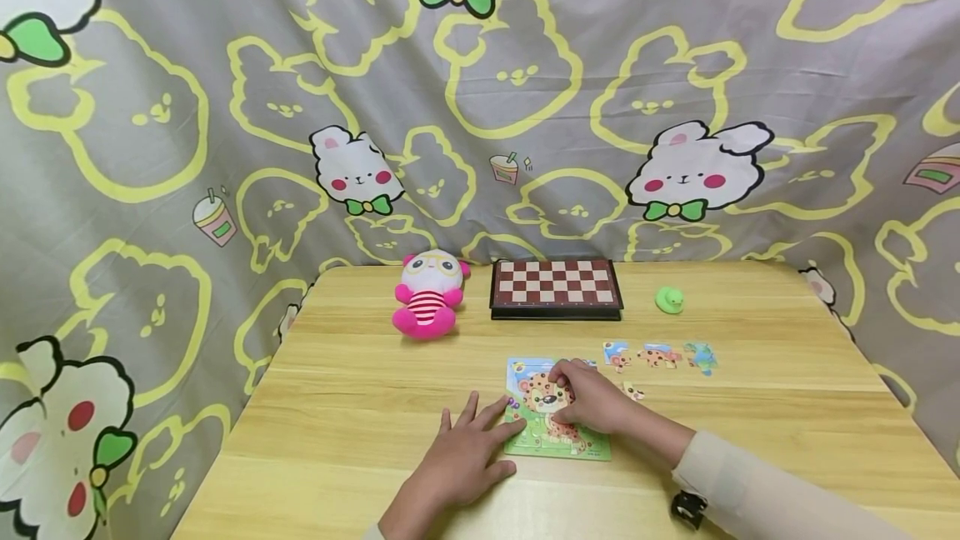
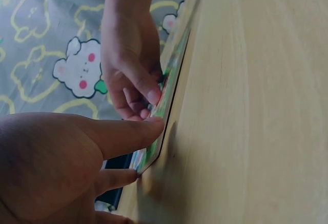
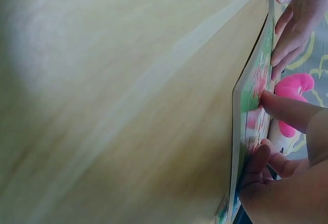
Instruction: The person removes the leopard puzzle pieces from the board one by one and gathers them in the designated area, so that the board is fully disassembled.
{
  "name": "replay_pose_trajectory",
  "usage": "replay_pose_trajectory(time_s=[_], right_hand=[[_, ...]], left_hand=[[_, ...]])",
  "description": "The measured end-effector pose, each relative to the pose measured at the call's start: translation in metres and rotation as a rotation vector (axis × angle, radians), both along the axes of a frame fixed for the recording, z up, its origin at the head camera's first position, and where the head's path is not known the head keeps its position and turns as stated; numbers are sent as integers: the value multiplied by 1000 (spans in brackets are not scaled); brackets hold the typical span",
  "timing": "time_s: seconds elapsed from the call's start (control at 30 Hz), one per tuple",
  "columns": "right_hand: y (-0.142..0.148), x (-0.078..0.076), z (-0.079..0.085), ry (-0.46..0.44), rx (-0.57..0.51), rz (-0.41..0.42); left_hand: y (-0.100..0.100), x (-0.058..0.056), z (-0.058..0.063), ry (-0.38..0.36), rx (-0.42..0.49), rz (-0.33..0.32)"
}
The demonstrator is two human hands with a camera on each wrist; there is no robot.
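Note:
A leopard jigsaw puzzle [image 1: 536, 436] lies in its flat tray on the table. Spread out at its left side, my left hand [image 1: 461, 452] rests its straight fingertips on the edge; in the left wrist view its thumb tip lies at the puzzle's border. From the right, my right hand [image 1: 600, 398] reaches over the leopard's face, thumb and curled fingers set about a puzzle piece that they mostly hide. The right wrist view has the thumb [image 3: 287, 108] touching the picture. Loose puzzle pieces [image 1: 660, 355] lie beyond the right hand, with another piece [image 1: 633, 391] close to its wrist.
Farther back on the wooden table [image 1: 337, 423] sit a pink plush toy [image 1: 429, 298], a folded chessboard [image 1: 556, 286] and a small green duck [image 1: 670, 300]. Behind them hangs a patterned grey curtain [image 1: 465, 190]. A dark band [image 1: 687, 508] circles the right wrist.

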State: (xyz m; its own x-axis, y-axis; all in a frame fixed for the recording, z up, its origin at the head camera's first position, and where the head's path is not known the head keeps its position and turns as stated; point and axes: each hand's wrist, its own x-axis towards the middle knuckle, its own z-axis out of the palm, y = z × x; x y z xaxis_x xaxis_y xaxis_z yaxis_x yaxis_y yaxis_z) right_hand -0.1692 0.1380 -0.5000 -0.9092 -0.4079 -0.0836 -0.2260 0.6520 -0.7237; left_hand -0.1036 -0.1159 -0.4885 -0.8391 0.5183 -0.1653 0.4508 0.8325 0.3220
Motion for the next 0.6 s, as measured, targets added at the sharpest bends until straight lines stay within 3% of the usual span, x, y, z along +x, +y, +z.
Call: replay_pose_trajectory(time_s=[0.4,0.6], right_hand=[[2,-4,-1,-19,-71,28],[2,-3,-1,-61,-77,16]], left_hand=[[14,-2,0,10,20,14],[23,1,0,25,-18,-59]])
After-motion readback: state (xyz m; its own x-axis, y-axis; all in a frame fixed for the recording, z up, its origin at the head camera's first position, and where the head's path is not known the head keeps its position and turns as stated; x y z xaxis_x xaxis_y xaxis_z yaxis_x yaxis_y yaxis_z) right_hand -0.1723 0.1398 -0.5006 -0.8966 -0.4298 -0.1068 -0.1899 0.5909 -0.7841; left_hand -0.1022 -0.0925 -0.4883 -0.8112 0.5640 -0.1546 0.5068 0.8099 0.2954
